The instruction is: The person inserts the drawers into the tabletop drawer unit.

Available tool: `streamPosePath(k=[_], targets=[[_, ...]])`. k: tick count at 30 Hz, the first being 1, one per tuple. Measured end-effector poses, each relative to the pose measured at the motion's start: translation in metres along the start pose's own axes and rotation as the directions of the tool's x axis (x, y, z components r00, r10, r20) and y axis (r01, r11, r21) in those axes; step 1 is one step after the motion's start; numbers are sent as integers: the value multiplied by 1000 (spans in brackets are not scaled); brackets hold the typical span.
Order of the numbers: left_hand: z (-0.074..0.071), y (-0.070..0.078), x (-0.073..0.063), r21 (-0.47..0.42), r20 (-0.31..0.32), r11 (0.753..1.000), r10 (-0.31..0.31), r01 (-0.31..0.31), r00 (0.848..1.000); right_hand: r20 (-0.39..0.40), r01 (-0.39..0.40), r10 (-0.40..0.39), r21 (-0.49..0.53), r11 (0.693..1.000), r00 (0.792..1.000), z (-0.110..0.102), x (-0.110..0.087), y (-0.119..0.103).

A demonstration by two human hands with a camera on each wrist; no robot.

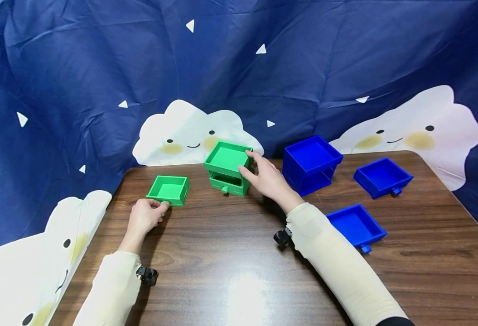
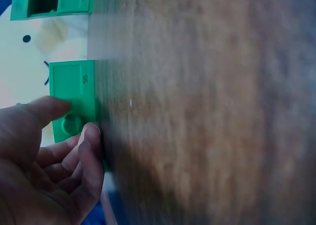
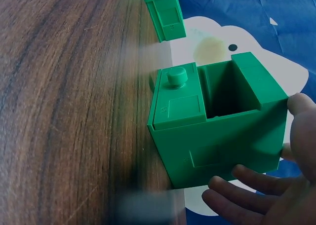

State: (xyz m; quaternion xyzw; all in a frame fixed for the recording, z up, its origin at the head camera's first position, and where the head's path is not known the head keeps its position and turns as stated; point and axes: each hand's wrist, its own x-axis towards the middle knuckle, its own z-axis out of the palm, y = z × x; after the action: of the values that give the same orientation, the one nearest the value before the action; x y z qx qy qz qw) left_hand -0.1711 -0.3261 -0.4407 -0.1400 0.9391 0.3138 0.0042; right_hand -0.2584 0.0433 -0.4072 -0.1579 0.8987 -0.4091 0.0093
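A small green drawer [image 1: 169, 186] lies on the table at the left, its front facing me. My left hand [image 1: 144, 218] is at that front, thumb and curled fingers on either side of the round knob [image 2: 72, 125]. The green cabinet [image 1: 227, 157] stands upright to its right, with a tray-like top. Its upper slot is bare and a drawer with a knob [image 3: 177, 76] fills the lower one. With the thumb at the front and fingers toward the back, my right hand [image 1: 268, 179] holds the cabinet's right side near the top.
A blue cabinet [image 1: 313, 156] with no drawers in it stands right of the green one. Two blue drawers lie loose: one farther back [image 1: 383, 175], one nearer [image 1: 354, 224], partly behind my right sleeve. A dark blue cloth with clouds [image 1: 239, 59] hangs behind the wooden table [image 1: 206, 258].
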Motion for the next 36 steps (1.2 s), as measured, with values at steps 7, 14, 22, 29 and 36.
streamPosePath(k=[7, 14, 22, 29, 36], targets=[[2, 2, 3, -9, 6, 1000, -1, 1, 1000, 0, 0, 0, -5, 1000, 1000, -1, -1, -1], [4, 3, 3, -22, -6, 1000, -5, 5, 1000, -3, -3, 3, -5, 1000, 1000, 0, -1, 0], [5, 3, -2, -107, -31, 994, -33, 29, 999, 5, -13, 13, 6, 1000, 1000, 0, -2, -1], [4, -2, -2, -213, -14, 976, -48, 44, 999, 0, -14, 14, 6, 1000, 1000, 0, -1, -1], [6, -6, 0, -339, 22, 936, -87, 89, 996, 1, -9, 9, 0, 1000, 1000, 1, -1, 0]])
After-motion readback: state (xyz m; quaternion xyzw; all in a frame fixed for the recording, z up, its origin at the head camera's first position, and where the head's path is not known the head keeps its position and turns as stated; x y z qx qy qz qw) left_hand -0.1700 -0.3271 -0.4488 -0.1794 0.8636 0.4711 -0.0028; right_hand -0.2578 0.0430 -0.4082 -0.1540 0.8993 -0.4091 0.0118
